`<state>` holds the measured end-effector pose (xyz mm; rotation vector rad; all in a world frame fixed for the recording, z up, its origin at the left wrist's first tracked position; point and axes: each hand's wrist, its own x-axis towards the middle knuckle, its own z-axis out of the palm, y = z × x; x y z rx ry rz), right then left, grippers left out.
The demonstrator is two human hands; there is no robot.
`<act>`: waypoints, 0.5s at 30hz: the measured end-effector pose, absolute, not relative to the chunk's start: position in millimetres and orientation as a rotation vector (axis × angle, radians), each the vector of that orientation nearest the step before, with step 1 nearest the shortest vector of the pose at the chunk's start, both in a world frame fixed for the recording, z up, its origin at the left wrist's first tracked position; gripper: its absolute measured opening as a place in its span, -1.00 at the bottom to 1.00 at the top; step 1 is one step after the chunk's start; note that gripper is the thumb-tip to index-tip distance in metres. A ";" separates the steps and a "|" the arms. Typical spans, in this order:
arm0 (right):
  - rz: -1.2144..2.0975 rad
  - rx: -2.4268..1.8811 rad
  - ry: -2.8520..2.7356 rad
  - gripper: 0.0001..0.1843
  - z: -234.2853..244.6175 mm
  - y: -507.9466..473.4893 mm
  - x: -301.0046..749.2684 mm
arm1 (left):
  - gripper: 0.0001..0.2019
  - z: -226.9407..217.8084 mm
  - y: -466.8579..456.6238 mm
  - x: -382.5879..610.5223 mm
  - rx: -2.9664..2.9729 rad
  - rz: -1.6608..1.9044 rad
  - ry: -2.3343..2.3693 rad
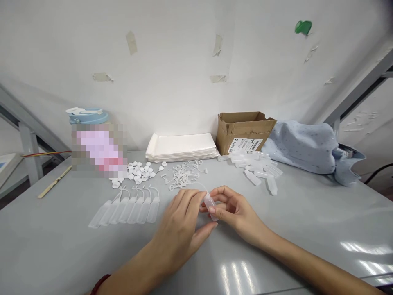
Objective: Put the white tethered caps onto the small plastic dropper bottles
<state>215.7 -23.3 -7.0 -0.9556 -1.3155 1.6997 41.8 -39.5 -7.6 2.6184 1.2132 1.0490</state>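
Both hands meet over the grey table point(61, 254) near its middle. My right hand point(235, 211) pinches a small translucent plastic bottle point(211, 206) between thumb and fingers. My left hand point(181, 229) has its fingers curled against the bottle's top end, where a thin white tethered cap piece point(201, 187) arcs away. To the left lies a neat row of several finished bottles point(129, 209) with looped caps. Behind the hands lie a heap of white loop pieces point(182, 177) and a heap of small white caps point(138, 172).
A pile of empty clear bottles point(258, 168) lies at the right in front of an open cardboard box point(242, 131). A stack of white sheets point(181, 147), a blue-lidded container point(87, 115), a light-blue cloth point(303, 149) and a wooden stick point(53, 183) line the table's edges.
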 end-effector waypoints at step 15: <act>1.649 -0.970 -1.430 -0.63 -8.9 -25.1 214.0 | -0.60 -8.8 -43.5 43.0 2.726 1.082 1.264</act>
